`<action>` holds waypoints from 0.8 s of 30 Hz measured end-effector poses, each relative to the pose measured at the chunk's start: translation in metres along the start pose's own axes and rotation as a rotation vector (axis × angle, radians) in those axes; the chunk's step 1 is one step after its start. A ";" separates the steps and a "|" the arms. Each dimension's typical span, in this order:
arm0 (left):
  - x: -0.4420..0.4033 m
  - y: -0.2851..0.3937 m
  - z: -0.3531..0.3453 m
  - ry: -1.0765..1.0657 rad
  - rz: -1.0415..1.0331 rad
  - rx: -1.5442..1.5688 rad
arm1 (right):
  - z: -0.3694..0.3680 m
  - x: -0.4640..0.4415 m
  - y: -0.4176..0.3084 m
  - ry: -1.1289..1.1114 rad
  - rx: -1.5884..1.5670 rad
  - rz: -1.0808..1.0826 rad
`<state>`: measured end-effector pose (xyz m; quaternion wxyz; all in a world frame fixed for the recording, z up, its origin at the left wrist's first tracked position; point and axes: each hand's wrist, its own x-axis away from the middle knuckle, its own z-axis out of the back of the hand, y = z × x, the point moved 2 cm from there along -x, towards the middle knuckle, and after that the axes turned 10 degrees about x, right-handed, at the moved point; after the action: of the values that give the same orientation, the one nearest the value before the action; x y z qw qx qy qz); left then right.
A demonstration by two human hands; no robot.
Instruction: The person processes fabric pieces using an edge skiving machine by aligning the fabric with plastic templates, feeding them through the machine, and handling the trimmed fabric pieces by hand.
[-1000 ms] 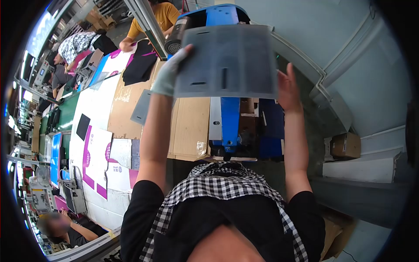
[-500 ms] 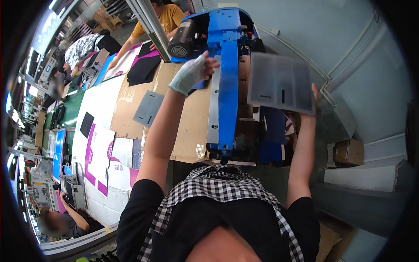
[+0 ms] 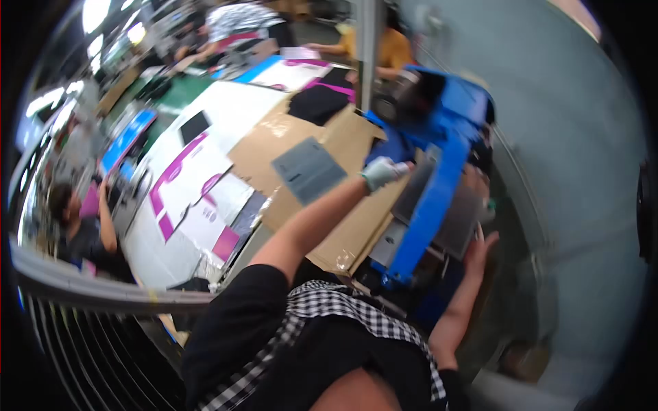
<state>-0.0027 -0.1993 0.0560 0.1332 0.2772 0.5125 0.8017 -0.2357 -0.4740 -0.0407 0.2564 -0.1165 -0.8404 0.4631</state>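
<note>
A grey translucent plastic sheet (image 3: 458, 218) lies beneath the blue beam of a machine (image 3: 432, 212), showing on both sides of it. My left hand (image 3: 385, 172), in a pale fingerless glove, is at the sheet's left edge, fingertips drawn together on it, though blur softens the contact. Across the beam, my right hand (image 3: 480, 248) is bare and holds the sheet's near right edge, with a thumb and finger showing apart. Another grey sheet (image 3: 310, 170) with small dark slots rests on the cardboard (image 3: 353, 229) left of my left forearm.
Black pieces (image 3: 319, 104) and white-and-magenta printed sheets (image 3: 195, 185) lie on the long table. A metal post (image 3: 367, 55) rises beside the machine. A person in yellow (image 3: 384, 48) works behind it, and another person (image 3: 86, 226) sits at far left. A wall (image 3: 548, 130) bounds the right side.
My right hand has brought the plastic sheet from the machine's right side in under the beam. My left hand has lowered to the sheet's left edge. My view has swung leftward and tilted.
</note>
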 end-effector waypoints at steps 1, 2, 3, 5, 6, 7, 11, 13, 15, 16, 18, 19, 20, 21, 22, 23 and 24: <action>-0.010 -0.012 -0.002 0.053 -0.029 0.069 | -0.011 0.017 -0.009 0.029 0.098 0.027; -0.018 -0.020 -0.002 0.013 -0.020 0.131 | 0.007 0.016 -0.007 0.080 0.143 0.048; -0.022 -0.030 0.002 -0.013 0.081 0.129 | 0.017 0.027 -0.007 -0.062 0.080 0.093; 0.000 -0.028 0.010 -0.129 0.127 0.492 | 0.018 0.046 -0.002 -0.005 -0.130 0.110; -0.002 -0.035 0.017 -0.302 0.140 0.646 | 0.026 0.055 -0.001 0.034 -0.188 0.091; -0.007 -0.046 0.023 -0.482 0.152 0.793 | 0.036 0.062 0.002 0.019 -0.195 0.106; -0.019 -0.065 0.045 -0.487 0.205 0.877 | 0.066 0.095 0.013 0.003 -0.228 0.101; -0.017 -0.067 0.065 -0.427 0.171 0.840 | 0.068 0.106 0.012 0.150 -0.215 0.082; -0.006 -0.063 0.097 -0.259 0.072 0.816 | 0.073 0.107 0.012 0.201 -0.213 0.076; 0.020 -0.049 0.122 -0.113 0.036 0.786 | 0.077 0.105 0.012 0.179 -0.220 0.079; 0.045 -0.053 0.187 0.214 -0.144 0.560 | 0.088 0.098 0.011 0.080 -0.247 0.090; 0.066 -0.053 0.224 0.498 -0.298 0.404 | 0.087 0.093 0.010 0.082 -0.237 0.092; 0.107 -0.042 0.255 0.688 -0.385 0.386 | 0.084 0.093 0.008 0.090 -0.232 0.097; 0.133 -0.044 0.295 0.912 -0.408 0.093 | 0.080 0.094 0.007 0.104 -0.229 0.108; 0.160 -0.048 0.327 1.066 -0.432 -0.462 | 0.080 0.092 0.007 0.097 -0.216 0.108; 0.187 -0.053 0.359 1.318 -0.389 -1.012 | 0.078 0.091 0.008 0.100 -0.203 0.101; 0.206 -0.063 0.393 1.613 -0.572 -0.718 | 0.073 0.096 0.007 0.112 -0.189 0.106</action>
<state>0.0541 0.2250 0.1888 0.0069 -0.5590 0.2200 0.7994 -0.3563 -0.4806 -0.0478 0.2660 -0.2104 -0.8573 0.3874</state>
